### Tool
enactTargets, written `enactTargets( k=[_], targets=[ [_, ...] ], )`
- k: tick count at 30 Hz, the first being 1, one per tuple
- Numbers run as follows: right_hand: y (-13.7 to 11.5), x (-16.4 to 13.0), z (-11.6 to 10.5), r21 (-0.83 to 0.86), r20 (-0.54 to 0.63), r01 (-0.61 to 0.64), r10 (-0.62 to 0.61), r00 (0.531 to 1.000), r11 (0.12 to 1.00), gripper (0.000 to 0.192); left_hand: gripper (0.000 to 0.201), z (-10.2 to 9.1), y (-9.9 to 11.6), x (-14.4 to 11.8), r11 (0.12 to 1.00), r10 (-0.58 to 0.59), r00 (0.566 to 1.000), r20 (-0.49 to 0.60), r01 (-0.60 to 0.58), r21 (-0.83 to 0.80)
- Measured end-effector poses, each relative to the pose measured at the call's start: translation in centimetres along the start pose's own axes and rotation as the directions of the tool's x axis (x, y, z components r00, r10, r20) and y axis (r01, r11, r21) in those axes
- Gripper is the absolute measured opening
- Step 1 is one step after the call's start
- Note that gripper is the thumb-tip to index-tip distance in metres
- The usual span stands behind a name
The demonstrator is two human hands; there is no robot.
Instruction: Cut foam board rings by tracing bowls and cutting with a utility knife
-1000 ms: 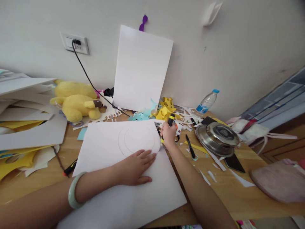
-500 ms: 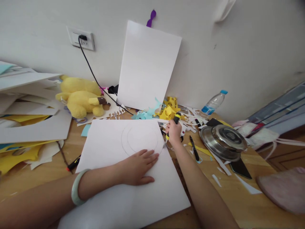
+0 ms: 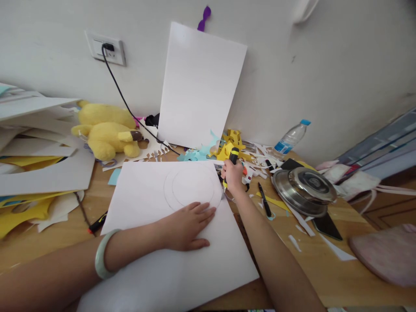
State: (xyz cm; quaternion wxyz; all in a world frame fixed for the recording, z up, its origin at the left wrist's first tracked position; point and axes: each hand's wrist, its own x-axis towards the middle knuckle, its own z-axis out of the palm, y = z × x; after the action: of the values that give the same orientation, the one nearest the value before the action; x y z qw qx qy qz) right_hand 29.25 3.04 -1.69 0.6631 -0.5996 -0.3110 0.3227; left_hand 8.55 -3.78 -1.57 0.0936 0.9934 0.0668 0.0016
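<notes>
A large white sheet (image 3: 221, 255) lies on the wooden table in front of me, with two curved pencil outlines, one inside the other, near its far edge. My left hand (image 3: 190, 226) rests flat on it, palm down, fingers spread just below the outlines. My right hand (image 3: 233, 175) is closed round the black-and-yellow handle of a utility knife (image 3: 234, 154), held nearly upright. The blade touches the sheet by its right edge, where the outer outline runs. Part of the handle is hidden by my fingers.
Behind, a white board (image 3: 201, 86) leans on the wall beside yellow paper scraps (image 3: 229, 145). To the right are a black pen (image 3: 264, 200), an upturned steel bowl (image 3: 305, 193) and a plastic bottle (image 3: 290, 138). A yellow plush toy (image 3: 110, 134) and stacked offcuts (image 3: 48, 173) lie left.
My right hand has shifted slightly left, and the knife handle leans differently, its top further left. My left hand stays flat on the sheet. The whole view has shifted slightly.
</notes>
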Motion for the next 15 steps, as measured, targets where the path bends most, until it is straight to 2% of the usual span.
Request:
enactTargets(
  k=[8,15],
  targets=[
    [-0.4,0.39,0.39,0.026,-0.056,0.019,-0.017,0.998,0.999,0.02,0.068,0.17,-0.17,0.22,1.0,0.004,1.0,-0.024,-0.004,0.012],
    [-0.74,0.59,0.7,0.041,-0.02,0.017,-0.016,1.0,0.999,0.019,0.066,0.31,-0.11,0.16,1.0,0.008,0.999,-0.042,-0.007,0.025]
  ],
)
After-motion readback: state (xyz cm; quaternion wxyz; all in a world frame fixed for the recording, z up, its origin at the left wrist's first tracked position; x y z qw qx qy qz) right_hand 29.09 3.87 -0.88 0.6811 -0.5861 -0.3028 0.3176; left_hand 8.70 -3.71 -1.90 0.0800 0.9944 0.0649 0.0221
